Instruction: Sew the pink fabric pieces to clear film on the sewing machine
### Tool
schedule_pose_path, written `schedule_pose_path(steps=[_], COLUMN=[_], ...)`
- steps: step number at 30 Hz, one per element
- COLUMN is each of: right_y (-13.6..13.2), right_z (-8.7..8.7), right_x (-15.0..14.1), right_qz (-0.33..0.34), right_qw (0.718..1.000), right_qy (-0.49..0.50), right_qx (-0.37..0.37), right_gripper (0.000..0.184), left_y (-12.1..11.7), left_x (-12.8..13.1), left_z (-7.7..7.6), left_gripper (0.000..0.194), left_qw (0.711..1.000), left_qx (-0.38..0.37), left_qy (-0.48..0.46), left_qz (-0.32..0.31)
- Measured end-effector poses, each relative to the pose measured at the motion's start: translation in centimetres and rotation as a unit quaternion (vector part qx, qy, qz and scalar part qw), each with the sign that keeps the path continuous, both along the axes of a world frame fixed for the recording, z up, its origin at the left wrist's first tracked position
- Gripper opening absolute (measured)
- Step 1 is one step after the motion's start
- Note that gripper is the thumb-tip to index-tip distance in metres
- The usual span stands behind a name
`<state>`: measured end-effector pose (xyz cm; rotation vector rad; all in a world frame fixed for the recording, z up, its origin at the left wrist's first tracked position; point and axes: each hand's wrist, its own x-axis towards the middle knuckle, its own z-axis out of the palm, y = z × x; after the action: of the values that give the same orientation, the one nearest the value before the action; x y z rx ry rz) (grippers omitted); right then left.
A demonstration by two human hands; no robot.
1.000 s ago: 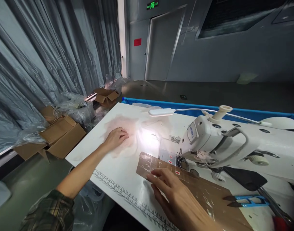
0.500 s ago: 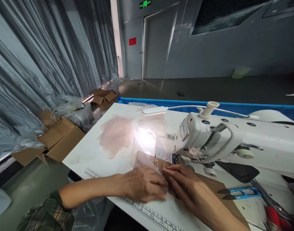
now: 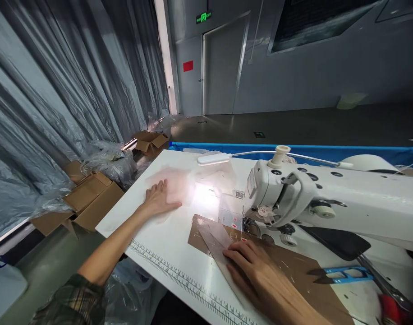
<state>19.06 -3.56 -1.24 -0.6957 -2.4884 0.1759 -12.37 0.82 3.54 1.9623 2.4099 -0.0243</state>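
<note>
My left hand [image 3: 158, 199] lies flat and open on a stack of thin pale pink fabric pieces [image 3: 174, 187] at the far left of the white sewing table [image 3: 179, 253]. My right hand [image 3: 250, 266] presses flat, fingers spread, on a translucent fabric piece [image 3: 216, 241] that rests on a brown cardboard sheet [image 3: 294, 266] in front of the white sewing machine [image 3: 311, 203]. The piece's far end points toward the needle area [image 3: 252, 225].
A lit lamp bar [image 3: 213, 158] hangs over the table. Blue-handled thread snips [image 3: 341, 274] lie at the right on the cardboard. A printed ruler [image 3: 179, 277] runs along the table's near edge. Cardboard boxes [image 3: 91, 198] and plastic bags sit on the floor left.
My left hand has moved from beside my right hand back out to the pink stack. The translucent piece now lies on the cardboard under my right hand.
</note>
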Motion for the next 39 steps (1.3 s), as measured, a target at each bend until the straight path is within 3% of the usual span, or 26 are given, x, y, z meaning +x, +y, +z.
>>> schedule_pose_path(steps=[4,7,13,16,18,20,22,25,28,32,36,39], right_y=[0.5,0.5,0.0,-0.3,-0.4,-0.6,-0.7,-0.9,-1.1,-1.1,-1.1,-1.1], right_z=[-0.7,-0.7,0.0,0.4,0.7,0.9,1.1,1.4,1.6,1.3,0.8,0.7], right_x=[0.6,0.8,0.6,0.5,0.6,0.7,0.7,0.7,0.7,0.7,0.8,0.8], right_qz=[-0.001,-0.003,-0.016,-0.019,-0.015,-0.017,-0.021,-0.019,-0.013,-0.012,-0.021,-0.028], right_qw=[1.0,1.0,0.999,0.998,0.996,0.994,0.99,0.986,0.985,0.987,0.987,0.988], right_qy=[0.015,0.029,0.039,0.047,0.053,0.062,0.075,0.09,0.085,0.075,0.064,0.061], right_qx=[-0.005,-0.008,-0.02,-0.039,-0.063,-0.09,-0.115,-0.142,-0.146,-0.141,-0.143,-0.137], right_gripper=[0.023,0.023,0.023,0.024,0.024,0.024,0.025,0.025,0.025,0.026,0.025,0.023], left_y=[0.7,0.7,-1.0,-2.0,-2.3,-2.4,-2.2,-1.4,0.8,6.3,12.5,15.6], left_x=[-1.2,-0.7,0.0,-1.1,-2.1,-2.6,-2.0,1.1,5.7,10.9,13.8,15.5], left_z=[0.8,1.3,0.8,1.1,1.8,2.6,3.3,3.8,3.7,2.9,1.8,1.2], left_gripper=[0.061,0.048,0.053,0.068,0.078,0.082,0.076,0.053,0.04,0.031,0.033,0.033], left_qw=[0.998,0.994,0.984,0.983,0.977,0.974,0.98,0.971,0.955,0.964,0.972,0.965], left_qx=[0.027,0.031,0.026,-0.043,-0.118,-0.142,-0.086,0.017,0.035,0.01,0.019,0.067], left_qy=[0.049,0.077,0.107,0.083,0.033,-0.007,-0.018,-0.023,-0.008,0.029,0.007,-0.039], left_qz=[-0.037,-0.066,-0.137,-0.159,-0.174,-0.179,-0.18,-0.235,-0.294,-0.263,-0.232,-0.251])
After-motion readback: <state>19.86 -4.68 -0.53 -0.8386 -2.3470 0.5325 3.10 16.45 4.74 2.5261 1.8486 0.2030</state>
